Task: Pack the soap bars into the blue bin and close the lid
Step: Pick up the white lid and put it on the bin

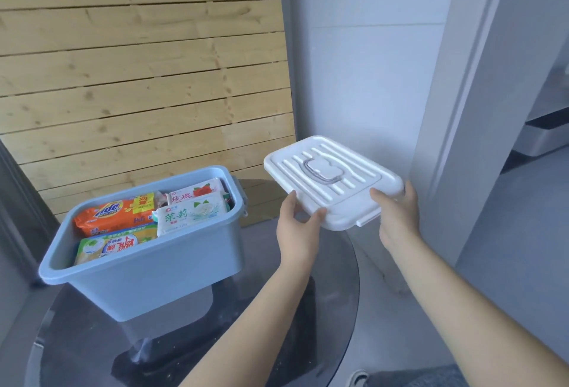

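Observation:
The blue bin (154, 282) stands uncovered on a round glass table, left of centre. Inside it lie several wrapped soap bars: an orange one (114, 215), a green-and-yellow one (114, 245), and two white ones (192, 212) toward the back right. The white lid (332, 177), ribbed with a grey handle in its middle, hangs in the air to the right of the bin, tilted. My left hand (297, 229) grips the lid's near left edge. My right hand (398, 214) grips its near right edge beside a latch tab.
The round dark glass table (277, 309) carries the bin. A wooden slatted panel (138, 63) rises behind it. A white wall and door frame (462, 109) stand at the right, with grey floor beyond.

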{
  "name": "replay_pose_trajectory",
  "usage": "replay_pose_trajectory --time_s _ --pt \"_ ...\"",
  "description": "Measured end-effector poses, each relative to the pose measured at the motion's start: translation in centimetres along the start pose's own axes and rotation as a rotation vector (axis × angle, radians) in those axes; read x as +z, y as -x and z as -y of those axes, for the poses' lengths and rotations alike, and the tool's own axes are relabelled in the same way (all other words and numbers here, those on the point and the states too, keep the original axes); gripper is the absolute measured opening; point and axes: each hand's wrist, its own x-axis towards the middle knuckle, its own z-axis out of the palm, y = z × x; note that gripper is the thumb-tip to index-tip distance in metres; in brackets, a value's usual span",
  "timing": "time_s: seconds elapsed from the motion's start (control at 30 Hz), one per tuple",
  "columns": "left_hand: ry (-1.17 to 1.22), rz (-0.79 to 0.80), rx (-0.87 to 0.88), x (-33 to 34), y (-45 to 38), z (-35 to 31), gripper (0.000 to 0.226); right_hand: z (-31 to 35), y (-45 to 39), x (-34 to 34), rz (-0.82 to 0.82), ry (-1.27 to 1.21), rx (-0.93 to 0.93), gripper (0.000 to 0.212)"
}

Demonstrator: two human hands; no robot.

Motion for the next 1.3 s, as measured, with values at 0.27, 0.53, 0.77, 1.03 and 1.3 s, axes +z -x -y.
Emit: replay_pose_trajectory --time_s 0.27,0.53,0.77,1.03,1.3 --pt "0.042 -0.123 0.158 -5.9 0.9 -4.7 0.071 3.4 4.6 3.4 0.314 -0.255 -0.052 0.045" --pt "0.043 -0.318 0.188 -15.6 0.2 -5.6 0.041 2.4 9.9 10.3 0.577 -0.307 0.031 0.03" --pt "0.027 -0.531 0.241 -24.1 -0.5 -5.5 0.029 0.7 11.0 14.6 0.798 -0.224 0.148 0.027" --pt "-0.193 -0.651 0.074 -32.3 -1.4 -4.4 0.031 0.6 10.1 18.1 0.762 -0.03 0.079 0.018" --pt "-0.491 -0.632 -0.039 -33.9 -0.9 -3.3 0.052 -0.7 7.6 19.7 0.828 0.235 0.108 0.048"
